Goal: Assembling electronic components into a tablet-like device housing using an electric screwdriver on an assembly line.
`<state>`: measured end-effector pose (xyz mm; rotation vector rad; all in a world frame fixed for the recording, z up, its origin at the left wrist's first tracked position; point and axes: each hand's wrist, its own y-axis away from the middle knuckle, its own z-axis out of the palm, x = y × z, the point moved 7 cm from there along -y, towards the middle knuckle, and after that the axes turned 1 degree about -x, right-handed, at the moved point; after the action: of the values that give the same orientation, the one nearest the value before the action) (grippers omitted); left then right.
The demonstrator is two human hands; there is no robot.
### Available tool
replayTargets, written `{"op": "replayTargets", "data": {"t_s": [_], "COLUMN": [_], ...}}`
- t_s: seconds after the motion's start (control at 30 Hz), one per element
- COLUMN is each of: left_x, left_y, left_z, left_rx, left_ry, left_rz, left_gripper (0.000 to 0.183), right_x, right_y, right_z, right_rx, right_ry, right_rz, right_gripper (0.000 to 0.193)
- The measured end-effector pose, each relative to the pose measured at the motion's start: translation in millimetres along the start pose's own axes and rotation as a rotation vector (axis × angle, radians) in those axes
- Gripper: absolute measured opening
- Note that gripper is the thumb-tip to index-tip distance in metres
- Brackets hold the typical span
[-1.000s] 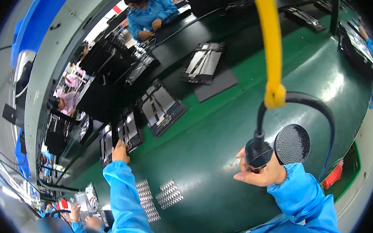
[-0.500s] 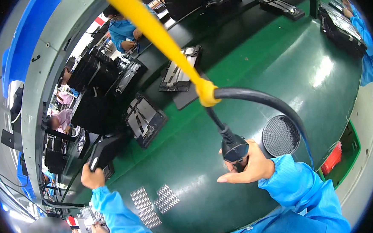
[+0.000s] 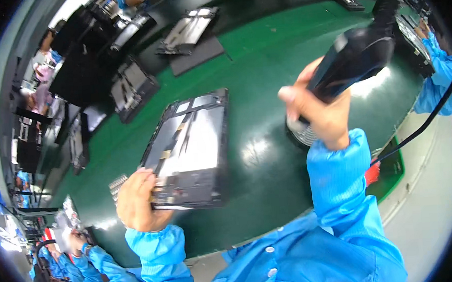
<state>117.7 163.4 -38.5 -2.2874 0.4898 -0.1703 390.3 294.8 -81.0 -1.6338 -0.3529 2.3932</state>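
Observation:
My left hand [image 3: 136,203] grips the lower left edge of an opened tablet [image 3: 190,143]. The tablet has a black frame, with silver panels and thin flex cables showing, and appears tilted above the bench. On the right, my right hand [image 3: 328,115] is wrapped round a black corded hand tool [image 3: 348,61] with a bulky body; motion blurs it. Below that hand, a round grey studded disc [image 3: 304,136] on the bench is partly covered. Beside my left hand, a patch of small metallic parts [image 3: 117,185] peeks out.
Several opened tablets lie along the far side, one [image 3: 188,32] beside a dark flat panel [image 3: 197,56]. A green bin [image 3: 393,167] with red material stands past the bench's right edge. Co-workers in blue sleeves [image 3: 435,94] work at the right, lower left and far side.
My left hand has come from the far left to the middle and now holds the opened tablet up. My right hand has raised the black tool and turned it. The whole view has shifted.

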Motion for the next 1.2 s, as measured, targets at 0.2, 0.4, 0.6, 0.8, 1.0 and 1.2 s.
{"op": "replayTargets", "data": {"t_s": [0.2, 0.4, 0.6, 0.8, 1.0, 1.2], "left_x": [70, 113, 124, 111, 111, 110], "left_y": [53, 83, 58, 33, 30, 26], "left_z": [51, 88, 108, 98, 119, 125], "left_rx": [-0.430, -0.540, -0.500, -0.318, -0.294, -0.269], "left_ry": [0.180, 0.474, 0.540, 0.689, 0.819, 0.860], "left_rz": [-0.041, -0.115, -0.049, -0.091, -0.357, -0.294], "left_gripper": [0.044, 0.066, 0.052, 0.032, 0.016, 0.018], "right_x": [-8, 1, 4, 6, 13, 22], "right_y": [-7, -5, -9, -14, -20, -25], "right_z": [-63, -72, -78, -78, -82, -80], "right_rx": [0.025, -0.009, -0.004, -0.014, -0.005, -0.010], "right_ry": [0.038, 0.039, 0.083, 0.109, 0.126, 0.099], "right_rz": [-0.165, -0.143, -0.114, -0.110, -0.075, -0.083], "right_gripper": [0.027, 0.028, 0.032, 0.032, 0.031, 0.029]}}
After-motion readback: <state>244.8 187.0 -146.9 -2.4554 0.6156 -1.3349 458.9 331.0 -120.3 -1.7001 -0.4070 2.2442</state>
